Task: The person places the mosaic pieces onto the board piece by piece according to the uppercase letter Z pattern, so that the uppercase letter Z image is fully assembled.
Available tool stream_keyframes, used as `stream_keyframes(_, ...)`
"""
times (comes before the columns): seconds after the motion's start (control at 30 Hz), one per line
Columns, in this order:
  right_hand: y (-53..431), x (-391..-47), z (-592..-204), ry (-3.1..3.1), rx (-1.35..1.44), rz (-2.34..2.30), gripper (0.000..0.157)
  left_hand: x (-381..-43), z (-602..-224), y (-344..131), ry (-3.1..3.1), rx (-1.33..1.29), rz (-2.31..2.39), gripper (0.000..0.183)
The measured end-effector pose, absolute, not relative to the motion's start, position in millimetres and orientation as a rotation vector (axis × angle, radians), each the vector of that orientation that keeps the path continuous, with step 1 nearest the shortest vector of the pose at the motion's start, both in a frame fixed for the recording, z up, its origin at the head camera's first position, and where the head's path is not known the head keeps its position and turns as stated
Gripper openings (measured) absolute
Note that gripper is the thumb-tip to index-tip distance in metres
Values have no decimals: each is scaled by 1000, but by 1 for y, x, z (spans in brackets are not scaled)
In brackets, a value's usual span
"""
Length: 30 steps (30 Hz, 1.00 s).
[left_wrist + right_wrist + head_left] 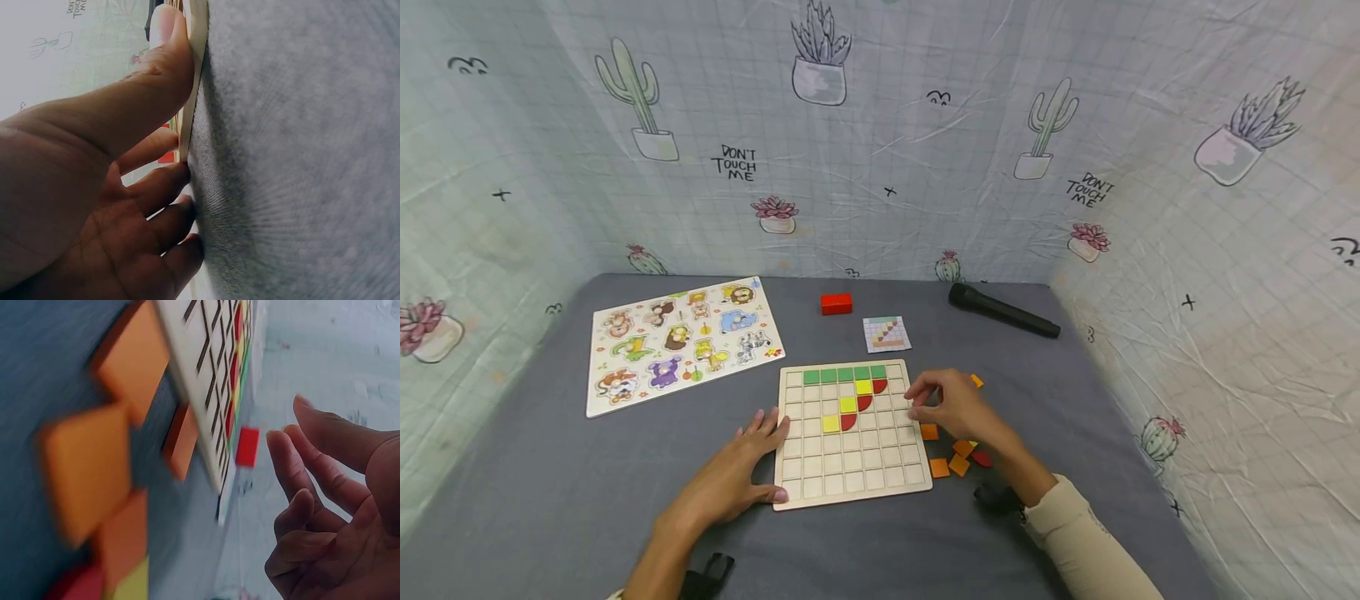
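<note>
A wooden grid board (880, 479) lies on the grey cloth. Along its top run several green squares (846, 374); below them, yellow squares (847, 404) and red quarter-circles (864, 403) step diagonally down to the left. My left hand (730, 475) rests against the board's left edge, thumb at the near corner and fingers spread higher up. Over the right edge hovers my right hand (958, 408), its thumb and fingertips apart with nothing between them in the right wrist view. Beneath and beside it lie loose orange squares (939, 467) and a red piece (981, 458).
Behind the board lies a small pattern card (887, 334), with a red block (836, 304) farther back. An animal puzzle board (685, 313) is at the back left. A black microphone-shaped object (1003, 310) lies at the back right. Printed curtains (880, 150) surround the table.
</note>
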State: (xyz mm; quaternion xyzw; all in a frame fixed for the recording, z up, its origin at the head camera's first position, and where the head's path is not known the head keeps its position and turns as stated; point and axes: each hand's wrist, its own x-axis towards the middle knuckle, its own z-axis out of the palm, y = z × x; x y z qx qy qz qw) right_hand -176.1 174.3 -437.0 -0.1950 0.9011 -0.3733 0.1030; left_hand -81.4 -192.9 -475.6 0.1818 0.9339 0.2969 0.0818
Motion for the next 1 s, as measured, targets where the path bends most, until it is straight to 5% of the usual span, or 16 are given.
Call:
stream_keyframes(0.5,257,-157,-455,2761,-469,-1020,25,-82,-476,-193,2788,524,856,107)
stream_keyframes(1.0,260,-162,-468,2797,-454,-857,21,-82,-475,-192,2789,519,858,107)
